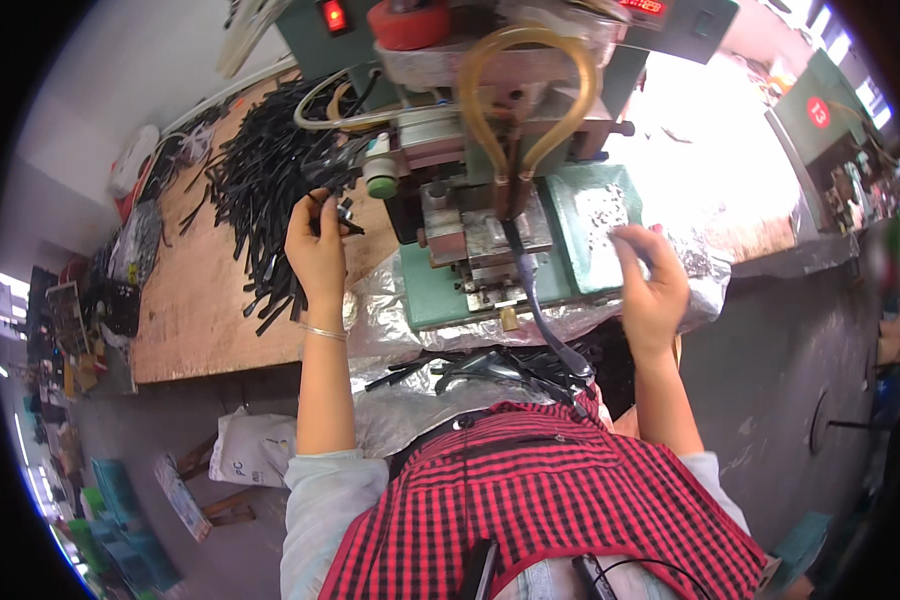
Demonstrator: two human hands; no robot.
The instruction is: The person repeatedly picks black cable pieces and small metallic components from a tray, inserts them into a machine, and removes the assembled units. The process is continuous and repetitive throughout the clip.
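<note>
Quickly, we log one person seated at a bench press (448,228), which stands at 12 o'clock on a green base plate (432,292). Left hand (317,250) is out at 10 o'clock, thumb and fingertips pinched on a small dark piece (354,229); shiny bits show right by it, and we can't tell if they belong to the piece. Just past that hand, also toward 10 o'clock, we have a big loose heap of black strips (255,175) on the wooden tabletop (180,320). Right hand (655,295) is at 3 o'clock, fingers curled and thumb toward the index finger, beside the green tray (573,195) at 2 o'clock; we can't tell whether its fingertips grasp anything. Small pale and dark bits (605,213) lie scattered in that tray. An amber tube (467,85) loops over the press at 12 o'clock, and a long dark band (532,290) runs from the press toward 5 o'clock, down to the lap. Silvery sheeting (375,315) spreads under the base, toward 9 o'clock. At 6 o'clock we note a red-and-black checked apron (530,480), with more dark strips (480,372) just above it; a white sack (255,450) sits at 8 o'clock.
</note>
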